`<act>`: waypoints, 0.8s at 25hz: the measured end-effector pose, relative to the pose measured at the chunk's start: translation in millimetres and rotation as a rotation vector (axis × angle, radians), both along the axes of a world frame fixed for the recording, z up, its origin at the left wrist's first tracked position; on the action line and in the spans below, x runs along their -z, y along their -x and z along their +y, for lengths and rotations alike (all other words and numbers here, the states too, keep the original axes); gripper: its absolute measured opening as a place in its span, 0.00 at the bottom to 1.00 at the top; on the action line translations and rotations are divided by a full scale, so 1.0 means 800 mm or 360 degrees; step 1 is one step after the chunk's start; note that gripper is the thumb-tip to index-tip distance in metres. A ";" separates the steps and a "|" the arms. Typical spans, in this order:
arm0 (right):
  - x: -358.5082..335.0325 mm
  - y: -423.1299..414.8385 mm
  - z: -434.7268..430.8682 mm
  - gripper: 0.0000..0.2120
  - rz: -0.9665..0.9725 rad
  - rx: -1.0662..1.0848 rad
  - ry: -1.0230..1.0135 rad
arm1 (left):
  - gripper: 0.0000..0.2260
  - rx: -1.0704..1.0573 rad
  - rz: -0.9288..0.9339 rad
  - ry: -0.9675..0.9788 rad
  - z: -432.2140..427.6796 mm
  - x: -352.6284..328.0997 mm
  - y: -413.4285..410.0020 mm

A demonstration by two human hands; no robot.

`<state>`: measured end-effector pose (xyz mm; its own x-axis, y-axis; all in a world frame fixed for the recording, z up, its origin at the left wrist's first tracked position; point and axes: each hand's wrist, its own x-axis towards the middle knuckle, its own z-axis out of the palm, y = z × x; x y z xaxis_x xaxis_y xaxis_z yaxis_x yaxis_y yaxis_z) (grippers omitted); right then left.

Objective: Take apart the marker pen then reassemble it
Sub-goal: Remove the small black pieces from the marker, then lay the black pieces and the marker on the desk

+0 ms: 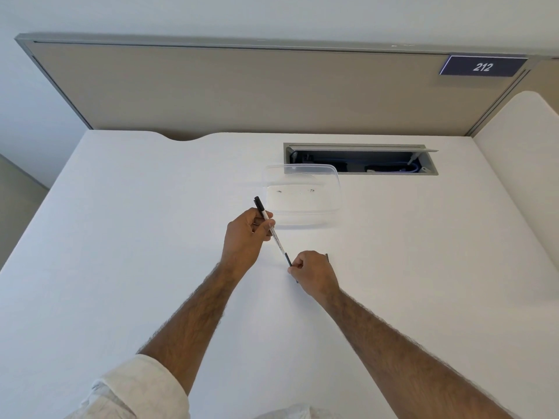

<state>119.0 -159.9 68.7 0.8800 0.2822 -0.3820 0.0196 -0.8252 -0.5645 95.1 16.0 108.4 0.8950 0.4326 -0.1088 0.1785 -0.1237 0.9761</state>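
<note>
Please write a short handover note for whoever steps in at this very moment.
Left hand: shut on the marker pen, black cap end pointing away.
Right hand: shut on the pen's near dark end; a thin dark piece shows beside its far edge, unclear which part.
Clear plastic container: on the white desk just beyond the hands.
Done or left: whether this is taking apart or reassembly cannot be told.

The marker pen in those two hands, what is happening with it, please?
A person holds a marker pen over a white desk. The left hand grips the barrel near its capped black end. The right hand pinches the dark part at the other end. A clear plastic container lies just behind the hands.
</note>
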 end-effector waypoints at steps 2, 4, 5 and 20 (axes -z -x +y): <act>0.000 0.000 -0.001 0.07 -0.0008 0.0035 0.0096 | 0.03 -0.0027 -0.0011 0.0013 0.004 0.000 0.000; 0.000 -0.001 0.002 0.08 -0.0012 0.0061 0.0166 | 0.03 -0.0029 0.0005 0.0025 0.006 0.002 0.002; 0.001 -0.002 0.003 0.09 -0.0014 0.0077 0.0195 | 0.03 -0.0023 0.0019 0.0023 0.006 0.004 0.004; 0.005 -0.001 0.011 0.04 -0.0055 0.0130 0.0401 | 0.03 0.0023 0.0387 -0.0023 0.018 0.065 0.061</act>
<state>119.8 -151.1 64.6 0.9098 0.1097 -0.4003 -0.0368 -0.9393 -0.3412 46.7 30.1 56.4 0.8493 0.4231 -0.3156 0.4059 -0.1415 0.9029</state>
